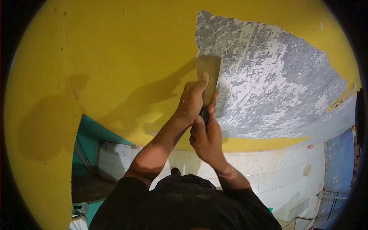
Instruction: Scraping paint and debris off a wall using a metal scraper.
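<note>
A wall scraper with a broad metal blade (212,65) and a dark handle (204,113) is held blade-up between my two hands. My left hand (192,99) grips its lower blade, with the thumb laid up along the metal. Lower down, my right hand (209,136) is closed around the handle, a finger reaching up beside the blade. The blade's top edge lies at the left border of a scraped grey-and-white patch (258,74) on the yellow painted wall (115,49). That patch has a ragged paint edge. Pale flecks show around my forearms.
White tiles (250,165) cover the wall below the paint. At lower left, an opening shows a teal wall (86,143) and leaning poles (83,155). A yellowish electrical plate (342,98) sits at the patch's right edge. Farther right are a blue surface (337,161) and a metal frame (333,196).
</note>
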Motion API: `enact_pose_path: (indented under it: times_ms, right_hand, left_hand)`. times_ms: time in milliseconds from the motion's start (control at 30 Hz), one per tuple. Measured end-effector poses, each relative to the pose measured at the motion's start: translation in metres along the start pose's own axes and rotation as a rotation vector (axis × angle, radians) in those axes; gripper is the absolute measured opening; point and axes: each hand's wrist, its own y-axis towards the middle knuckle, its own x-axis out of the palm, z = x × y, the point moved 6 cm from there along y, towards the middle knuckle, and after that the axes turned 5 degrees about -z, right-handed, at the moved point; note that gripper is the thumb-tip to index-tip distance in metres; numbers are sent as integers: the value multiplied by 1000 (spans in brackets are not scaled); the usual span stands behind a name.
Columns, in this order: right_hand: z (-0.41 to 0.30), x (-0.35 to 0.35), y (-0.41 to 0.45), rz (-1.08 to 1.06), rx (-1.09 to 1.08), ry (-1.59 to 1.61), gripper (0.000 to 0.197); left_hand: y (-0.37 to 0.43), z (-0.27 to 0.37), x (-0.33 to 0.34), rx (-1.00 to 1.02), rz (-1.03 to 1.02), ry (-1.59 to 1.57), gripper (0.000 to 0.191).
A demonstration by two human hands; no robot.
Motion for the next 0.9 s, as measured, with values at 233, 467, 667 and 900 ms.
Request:
enact_pose_path:
  times_ms: [233, 467, 667, 900]
  right_hand:
    - [14, 4, -6, -48, 137, 217, 64]
    - [-21, 11, 11, -34, 131, 208, 66]
    - [-4, 16, 3, 14, 145, 194, 65]
    - [-31, 20, 15, 7, 141, 324, 62]
  left_hand:
    - [0, -4, 2, 7, -16, 61, 57]
    - [4, 22, 2, -7, -12, 85, 57]
    - [1, 13, -4, 18, -12, 105, 56]
    - [8, 39, 8, -23, -51, 114, 57]
